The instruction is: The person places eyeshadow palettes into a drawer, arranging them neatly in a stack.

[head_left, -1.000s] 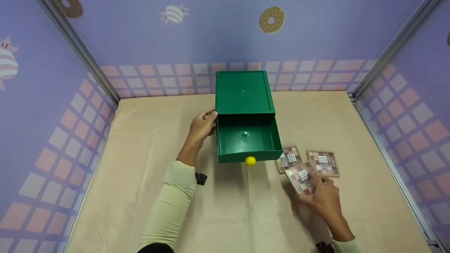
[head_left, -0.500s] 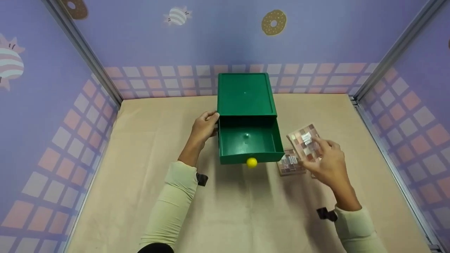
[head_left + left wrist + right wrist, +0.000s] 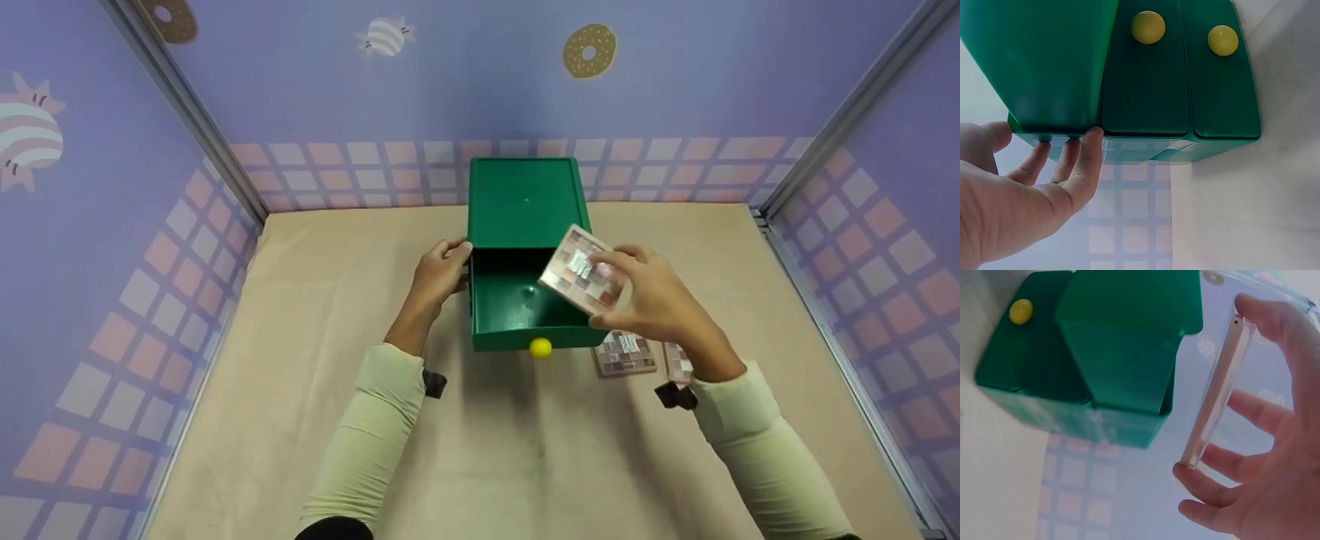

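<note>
A green drawer cabinet point(image 3: 525, 199) stands near the back wall. Its top drawer point(image 3: 506, 307) is pulled out, showing a bare inside and a yellow knob point(image 3: 540, 348). My left hand point(image 3: 436, 276) rests against the cabinet's left side, its fingertips point(image 3: 1094, 134) pressing the side wall near the front edge and the thumb up at the top corner. Over the right part of the drawer, my right hand point(image 3: 660, 300) holds an eyeshadow palette point(image 3: 574, 274) by its edges, tilted, between thumb and fingers. The right wrist view shows the palette edge-on, with a clear lid.
Two more palettes lie on the beige table to the right of the drawer: one palette point(image 3: 626, 354) beside its front corner, another palette point(image 3: 677, 365) partly hidden under my right wrist. Lower drawers with yellow knobs point(image 3: 1223, 40) are closed. Patterned walls point(image 3: 337, 176) enclose the table.
My right hand has lifted the palette from the table on the right and carried it left and back, over the pulled-out drawer. My left hand stays at the cabinet's side.
</note>
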A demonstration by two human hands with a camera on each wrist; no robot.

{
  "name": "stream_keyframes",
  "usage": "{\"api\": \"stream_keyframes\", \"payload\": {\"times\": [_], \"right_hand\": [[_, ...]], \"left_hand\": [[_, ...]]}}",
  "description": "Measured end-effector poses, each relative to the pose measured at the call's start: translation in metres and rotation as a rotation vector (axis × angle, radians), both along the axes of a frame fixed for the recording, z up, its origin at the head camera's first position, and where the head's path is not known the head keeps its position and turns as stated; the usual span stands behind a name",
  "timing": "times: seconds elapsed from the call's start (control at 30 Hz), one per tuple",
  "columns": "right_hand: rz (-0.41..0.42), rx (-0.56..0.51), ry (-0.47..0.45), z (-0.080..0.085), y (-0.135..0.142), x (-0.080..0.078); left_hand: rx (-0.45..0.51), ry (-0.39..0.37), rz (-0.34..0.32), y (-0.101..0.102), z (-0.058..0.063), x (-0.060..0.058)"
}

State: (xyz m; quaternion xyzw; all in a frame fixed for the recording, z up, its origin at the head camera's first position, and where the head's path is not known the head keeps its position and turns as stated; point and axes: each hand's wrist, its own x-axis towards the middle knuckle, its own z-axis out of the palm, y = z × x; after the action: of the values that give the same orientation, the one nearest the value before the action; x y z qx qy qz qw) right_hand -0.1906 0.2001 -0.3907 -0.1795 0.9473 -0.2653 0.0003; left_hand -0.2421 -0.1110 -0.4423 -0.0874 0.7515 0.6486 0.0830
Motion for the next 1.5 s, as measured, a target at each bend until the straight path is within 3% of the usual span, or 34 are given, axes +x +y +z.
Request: {"api": "stream_keyframes", "payload": {"times": [0.5, 0.9, 1.27, 1.5], "right_hand": [[0.267, 0.169, -0.095, 0.014, -0.038, -0.022], [0.278, 0.177, -0.104, 0.005, -0.047, -0.032], [0.394, 0.123, -0.065, 0.003, -0.046, -0.031], [0.334, 0.076, -0.079, 0.0, -0.036, -0.028]], "left_hand": [[-0.021, 0.004, 0.006, 0.0, -0.001, 0.0], [-0.015, -0.008, 0.005, 0.0, -0.001, 0.001], [-0.007, -0.007, -0.019, -0.001, -0.002, 0.001], [0.004, -0.003, -0.012, -0.002, -0.002, 0.002]]}}
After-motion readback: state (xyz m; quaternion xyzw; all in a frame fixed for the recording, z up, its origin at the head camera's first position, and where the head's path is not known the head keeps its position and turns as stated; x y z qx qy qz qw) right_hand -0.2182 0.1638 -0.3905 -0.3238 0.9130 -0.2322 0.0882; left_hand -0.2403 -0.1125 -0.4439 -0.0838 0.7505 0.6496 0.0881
